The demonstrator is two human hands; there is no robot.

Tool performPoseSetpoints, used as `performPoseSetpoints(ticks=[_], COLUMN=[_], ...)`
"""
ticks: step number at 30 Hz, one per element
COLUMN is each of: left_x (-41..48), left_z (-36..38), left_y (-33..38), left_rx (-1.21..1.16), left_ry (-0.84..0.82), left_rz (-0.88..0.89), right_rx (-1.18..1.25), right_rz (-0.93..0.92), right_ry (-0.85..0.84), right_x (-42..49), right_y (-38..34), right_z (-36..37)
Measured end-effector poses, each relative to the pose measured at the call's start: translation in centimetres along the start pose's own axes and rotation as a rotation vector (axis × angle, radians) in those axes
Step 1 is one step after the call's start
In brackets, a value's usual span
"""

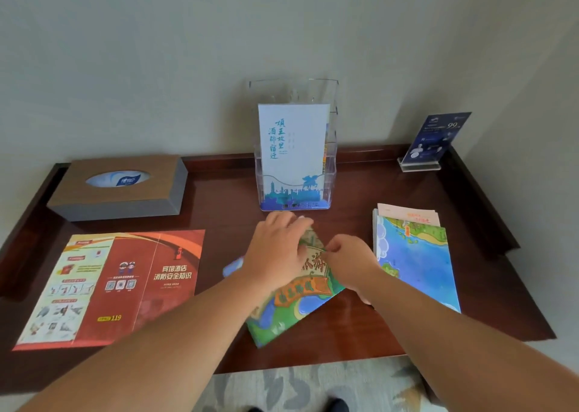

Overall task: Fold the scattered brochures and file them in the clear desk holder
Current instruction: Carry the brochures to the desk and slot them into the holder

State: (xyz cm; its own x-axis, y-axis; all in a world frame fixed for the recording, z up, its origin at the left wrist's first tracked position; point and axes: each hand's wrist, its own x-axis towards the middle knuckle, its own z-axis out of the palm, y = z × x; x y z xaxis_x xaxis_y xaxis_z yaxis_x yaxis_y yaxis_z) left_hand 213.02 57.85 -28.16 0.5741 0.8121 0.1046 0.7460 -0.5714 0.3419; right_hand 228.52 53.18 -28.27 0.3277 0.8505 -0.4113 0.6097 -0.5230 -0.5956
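Note:
A colourful map brochure point(294, 305) lies tilted on the dark wooden desk point(219, 198) at the centre. My left hand point(275, 248) rests on its upper part with the fingers spread flat. My right hand point(347, 264) pinches its right edge. The clear desk holder point(329, 173) stands at the back centre against the wall, with a white and blue brochure point(291, 148) upright in its front pocket. A red fire-safety brochure point(109, 286) lies unfolded at the left. A blue map brochure point(416, 255) lies at the right on top of another leaflet point(407, 216).
A brown tissue box point(122, 189) sits at the back left. A small acrylic sign stand with a dark blue card point(435, 139) is at the back right corner. The desk has a raised rim on three sides. Patterned carpet point(307, 386) shows below the front edge.

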Motion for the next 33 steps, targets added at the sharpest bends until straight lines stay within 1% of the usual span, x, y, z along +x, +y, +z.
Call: performPoseSetpoints(ticks=[1, 3, 5, 7, 9, 11, 13, 16, 18, 20, 22, 27, 29, 32, 33], left_x=[-0.5, -1.9, -3.3, -4.2, -4.4, -4.1, -3.6, -3.1, -3.1, -3.1, -3.1, -2.8, -2.7, -2.9, -2.9], left_z=[0.5, 1.8, 3.2, 4.5, 5.2, 5.5, 5.8, 6.2, 6.4, 6.5, 6.5, 5.8, 5.4, 5.0, 4.9], left_y=[0.3, 0.9, 1.2, 1.2, 1.2, 1.2, 1.2, 1.2, 1.1, 0.9, 0.8, 1.6, 1.9, 1.9, 1.9], left_rx=[-0.006, -0.010, 0.013, 0.082, 0.148, 0.180, 0.204, 0.230, 0.228, 0.246, 0.286, 0.389, 0.403, 0.337, 0.313], left_ry=[-0.031, -0.153, -0.301, -0.401, -0.394, -0.353, -0.351, -0.388, -0.387, -0.372, -0.369, -0.405, -0.372, -0.286, -0.263], left_rz=[-0.048, -0.101, -0.132, -0.149, -0.133, -0.089, -0.060, -0.044, -0.040, -0.029, -0.015, 0.011, 0.038, 0.097, 0.091], right_rx=[0.057, 0.071, 0.033, -0.061, -0.073, -0.029, -0.015, -0.142, -0.170, -0.146, -0.147, -0.203, -0.235, -0.264, -0.271], right_rz=[0.074, 0.161, 0.180, 0.146, 0.096, 0.106, 0.175, 0.371, 0.496, 0.559, 0.566, 0.558, 0.551, 0.548, 0.546], right_ry=[0.013, -0.039, -0.074, -0.013, 0.091, 0.170, 0.259, 0.346, 0.317, 0.260, 0.213, 0.188, 0.182, 0.192, 0.197], right_x=[-0.1, -0.2, -0.3, -0.6, -0.6, -0.5, -0.3, -0.3, -0.6, -0.6, -0.5, -0.1, -0.1, -0.1, -0.2], right_y=[0.4, 1.1, 1.8, 2.0, 2.7, 3.9, 6.0, 9.1, 10.5, 11.5, 12.0, 12.2, 12.3, 12.3, 12.3], right_z=[0.0, 0.1, 0.2, -0.4, -1.9, -4.0, -6.3, -8.5, -9.0, -8.9, -8.4, -8.0, -7.9, -7.7, -7.6])
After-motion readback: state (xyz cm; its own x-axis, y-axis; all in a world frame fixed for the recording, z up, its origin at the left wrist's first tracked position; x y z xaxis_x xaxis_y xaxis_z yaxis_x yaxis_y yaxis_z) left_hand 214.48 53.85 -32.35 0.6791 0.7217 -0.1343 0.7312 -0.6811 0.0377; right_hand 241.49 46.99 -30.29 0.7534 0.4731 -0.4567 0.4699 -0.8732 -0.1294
